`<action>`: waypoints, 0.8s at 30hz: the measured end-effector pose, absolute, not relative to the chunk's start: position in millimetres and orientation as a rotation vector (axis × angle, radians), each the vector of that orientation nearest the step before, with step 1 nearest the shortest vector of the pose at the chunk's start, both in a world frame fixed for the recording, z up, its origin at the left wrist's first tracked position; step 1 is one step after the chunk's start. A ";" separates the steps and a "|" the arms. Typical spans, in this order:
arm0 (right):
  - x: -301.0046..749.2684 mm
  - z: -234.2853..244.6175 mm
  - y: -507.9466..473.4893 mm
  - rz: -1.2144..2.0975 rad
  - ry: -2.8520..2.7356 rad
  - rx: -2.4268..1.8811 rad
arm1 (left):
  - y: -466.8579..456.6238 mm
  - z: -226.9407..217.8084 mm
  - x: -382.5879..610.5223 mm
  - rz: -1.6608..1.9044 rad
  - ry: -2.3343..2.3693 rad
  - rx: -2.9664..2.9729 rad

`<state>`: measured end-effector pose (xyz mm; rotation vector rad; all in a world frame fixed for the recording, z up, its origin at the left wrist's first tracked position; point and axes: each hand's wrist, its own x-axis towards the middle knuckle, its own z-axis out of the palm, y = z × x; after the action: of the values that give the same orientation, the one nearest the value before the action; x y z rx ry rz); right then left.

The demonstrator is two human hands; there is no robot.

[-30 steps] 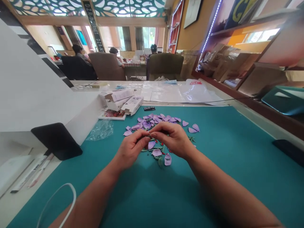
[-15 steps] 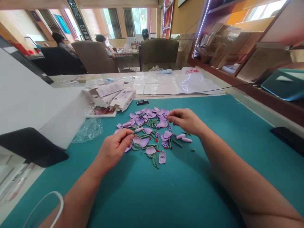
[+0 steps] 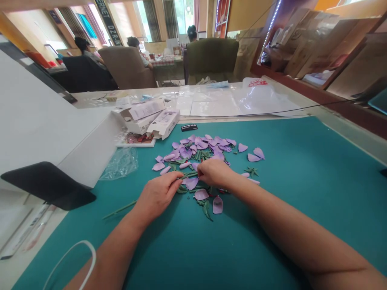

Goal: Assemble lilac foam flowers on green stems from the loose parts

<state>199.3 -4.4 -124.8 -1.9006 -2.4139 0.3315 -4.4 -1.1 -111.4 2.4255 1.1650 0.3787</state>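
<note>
A long thin green stem (image 3: 119, 209) lies slantwise across the teal mat (image 3: 302, 181). My left hand (image 3: 159, 195) is closed around its middle, so the stem sticks out behind the hand to the lower left. My right hand (image 3: 215, 171) is closed in a pinch at the stem's far end, just left of its fingertips. Both hands sit at the near edge of a pile of purple petals (image 3: 208, 144) mixed with short green and red pieces. One purple scoop-shaped piece (image 3: 217, 205) lies alone in front of the pile.
White cardboard boxes (image 3: 151, 119) and a clear plastic bag (image 3: 121, 163) lie left of the pile. A black stand (image 3: 45, 183) sits at far left, with clear plastic sheets (image 3: 238, 105) behind the mat. Several people sit at a table far behind.
My right hand came back from the far side of the pile to meet the left hand. The long green stem now shows under my left hand. The camera tilted down a little.
</note>
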 end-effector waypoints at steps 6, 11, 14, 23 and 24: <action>198.1 -128.7 -3.9 0.306 -2.458 -1.991 | 1.2 -117.7 -4.4 0.377 1.149 2.412; 193.8 -127.4 -3.3 0.304 -2.480 -2.002 | 2.5 -123.2 -4.3 0.361 1.146 2.416; 191.2 -129.1 -2.3 0.307 -2.473 -1.999 | 3.1 -124.7 -4.0 0.383 1.113 2.443; 198.4 -121.6 -9.5 0.291 -2.352 -1.895 | 2.2 -122.7 -3.8 0.406 1.147 2.461; 198.9 -117.8 -11.3 0.321 -2.323 -1.868 | 1.8 -121.9 -3.7 0.408 1.148 2.457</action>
<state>198.9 -11.3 -117.8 -1.8675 -2.3228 0.3214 -3.7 1.8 -121.9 2.4566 1.1478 0.4076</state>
